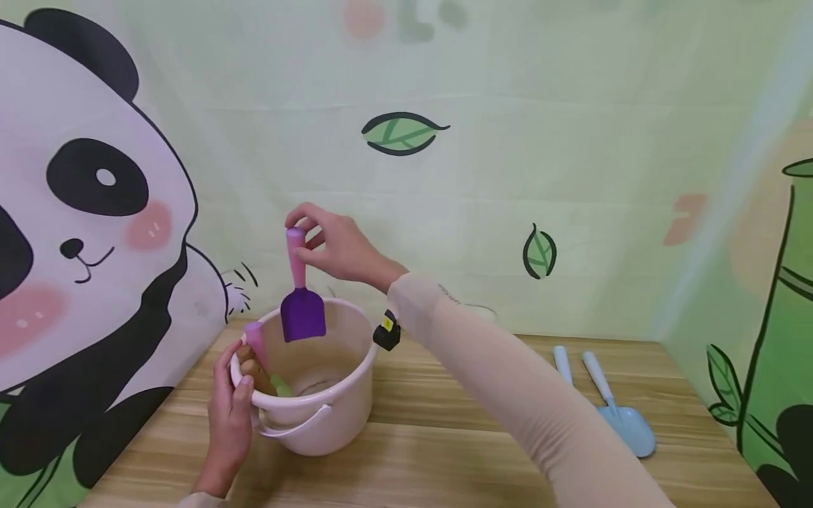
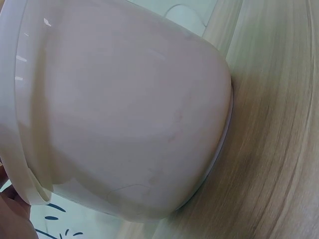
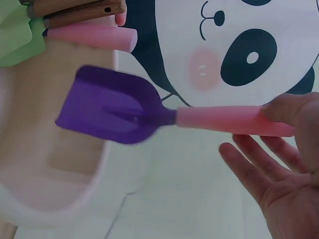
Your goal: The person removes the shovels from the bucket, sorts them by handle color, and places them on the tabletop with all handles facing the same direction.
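Note:
My right hand (image 1: 339,243) pinches the pink handle of a toy shovel (image 1: 303,315) near its end. Its purple blade (image 3: 114,107) points down over the mouth of a pale pink bucket (image 1: 330,423). My left hand (image 1: 230,416) grips the bucket's rim on the near left side, thumb over the edge. Inside, leaning at the left wall, are a pink handle (image 1: 255,340) and brown wooden handles (image 1: 249,363). Green blades (image 3: 22,37) show on the wooden-handled tools in the right wrist view. In the left wrist view the bucket's side (image 2: 124,99) fills most of the frame.
On the wooden table (image 1: 444,458) to the right lie a light blue shovel (image 1: 631,430) and another blue handle (image 1: 562,363), partly behind my right sleeve. A small black object with a yellow mark (image 1: 387,331) shows beside the bucket. A panda-printed backdrop (image 1: 476,176) stands behind.

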A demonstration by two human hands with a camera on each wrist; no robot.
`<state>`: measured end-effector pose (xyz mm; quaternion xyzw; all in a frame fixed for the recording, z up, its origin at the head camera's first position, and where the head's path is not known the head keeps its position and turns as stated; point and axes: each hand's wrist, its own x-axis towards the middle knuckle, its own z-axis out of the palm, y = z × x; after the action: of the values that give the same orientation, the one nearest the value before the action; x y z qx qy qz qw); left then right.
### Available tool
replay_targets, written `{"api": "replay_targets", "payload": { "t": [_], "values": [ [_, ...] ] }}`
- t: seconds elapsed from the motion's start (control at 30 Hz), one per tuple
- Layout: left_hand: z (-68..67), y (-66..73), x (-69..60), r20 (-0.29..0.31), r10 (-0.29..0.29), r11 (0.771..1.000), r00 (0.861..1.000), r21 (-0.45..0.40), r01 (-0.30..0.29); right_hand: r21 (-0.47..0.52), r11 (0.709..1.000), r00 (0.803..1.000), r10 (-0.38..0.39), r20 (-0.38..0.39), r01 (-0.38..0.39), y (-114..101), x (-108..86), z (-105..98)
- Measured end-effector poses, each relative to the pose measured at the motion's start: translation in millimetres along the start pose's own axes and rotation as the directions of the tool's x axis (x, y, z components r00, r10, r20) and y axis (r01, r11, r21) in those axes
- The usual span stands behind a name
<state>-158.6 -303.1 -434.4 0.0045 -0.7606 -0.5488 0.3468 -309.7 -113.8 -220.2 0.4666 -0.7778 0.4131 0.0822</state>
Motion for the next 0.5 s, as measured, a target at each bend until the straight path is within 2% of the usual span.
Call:
{"api": "replay_targets", "payload": {
  "t": [0.2, 0.33, 0.5],
  "values": [
    [0.5, 1.0, -0.6, 0.005, -0.013, 1.000, 1.000, -0.003, 0.013, -0.012, 0.999, 0.990, -0.048, -0.133, 0.047, 5.8, -3.0, -8.7],
    [1.2, 1.0, -0.5, 0.012, -0.028, 1.000, 1.000, 0.002, 0.028, -0.011, 0.999, 0.985, -0.038, -0.170, 0.036, 8.1, -6.5, -14.3],
    [2.8, -0.2, 0.2, 0.004, 0.004, 1.000, 1.000, -0.004, -0.004, 0.013, 0.999, 0.977, -0.041, -0.210, 0.044, 9.6, -11.5, -22.5]
  ]
}}
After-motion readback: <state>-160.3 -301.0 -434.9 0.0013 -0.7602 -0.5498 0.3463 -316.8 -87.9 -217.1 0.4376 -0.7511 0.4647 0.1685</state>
